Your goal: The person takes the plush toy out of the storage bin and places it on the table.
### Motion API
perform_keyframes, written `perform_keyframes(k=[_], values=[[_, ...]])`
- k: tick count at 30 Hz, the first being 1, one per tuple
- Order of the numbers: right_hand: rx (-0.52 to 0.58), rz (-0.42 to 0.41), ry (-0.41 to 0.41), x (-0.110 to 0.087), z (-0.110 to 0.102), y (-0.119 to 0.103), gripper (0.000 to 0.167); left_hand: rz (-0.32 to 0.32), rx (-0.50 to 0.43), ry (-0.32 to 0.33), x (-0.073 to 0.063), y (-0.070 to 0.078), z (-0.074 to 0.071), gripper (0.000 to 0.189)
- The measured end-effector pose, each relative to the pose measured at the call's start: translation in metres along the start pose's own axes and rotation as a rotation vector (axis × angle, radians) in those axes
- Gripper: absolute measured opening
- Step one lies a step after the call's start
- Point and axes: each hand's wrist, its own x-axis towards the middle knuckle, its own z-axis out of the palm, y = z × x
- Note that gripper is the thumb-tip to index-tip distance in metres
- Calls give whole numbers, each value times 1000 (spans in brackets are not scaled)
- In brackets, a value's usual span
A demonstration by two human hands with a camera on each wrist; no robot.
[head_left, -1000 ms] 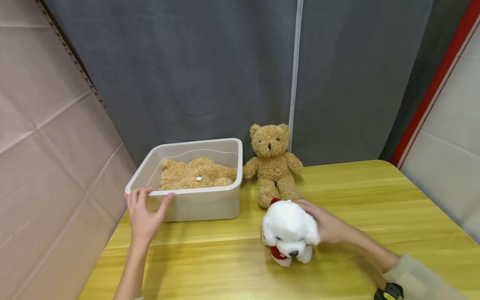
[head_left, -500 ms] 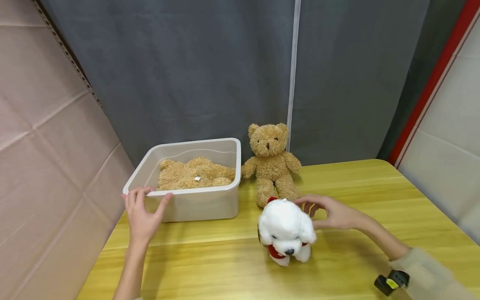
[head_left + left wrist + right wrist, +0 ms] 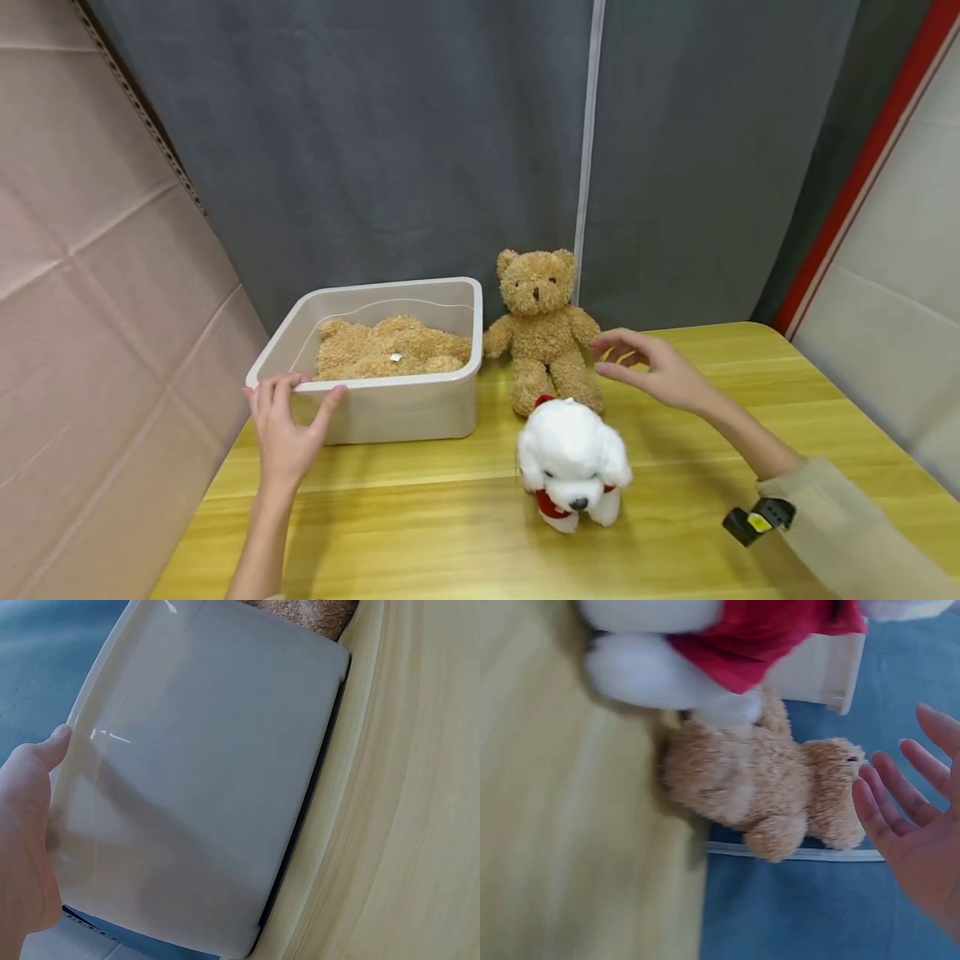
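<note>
My left hand [image 3: 288, 437] grips the front left rim of a pale grey plastic bin [image 3: 397, 415], fingertips over the edge. In the left wrist view, the thumb [image 3: 56, 746] lies along the bin's rim. Inside the bin lies a tan teddy bear [image 3: 375, 346] with a small white tag. Another teddy bear [image 3: 543, 333] sits upright beside the bin, facing me. My right hand [image 3: 660, 367] hovers just right of it, fingers loosely bent and holding nothing. In front stands a white plush dog [image 3: 570, 454] with a red garment [image 3: 757, 637], apart from both hands.
Everything rests on a yellow wood-grain table [image 3: 420, 517]. A dark grey curtain [image 3: 390, 150] hangs behind it. Pale cloth walls [image 3: 112, 350] stand at both sides, the right one edged in red.
My right hand has let go of the plush dog, then risen and moved away toward the sitting bear. The dog stays standing on the table. My left hand has kept its place on the bin.
</note>
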Motion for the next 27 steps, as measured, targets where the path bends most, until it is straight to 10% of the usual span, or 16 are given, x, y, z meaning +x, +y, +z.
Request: perform_keyframes(k=[27], values=[[-42, -97, 17, 143, -17, -99, 33, 12, 6, 1, 0, -1, 0, 47]])
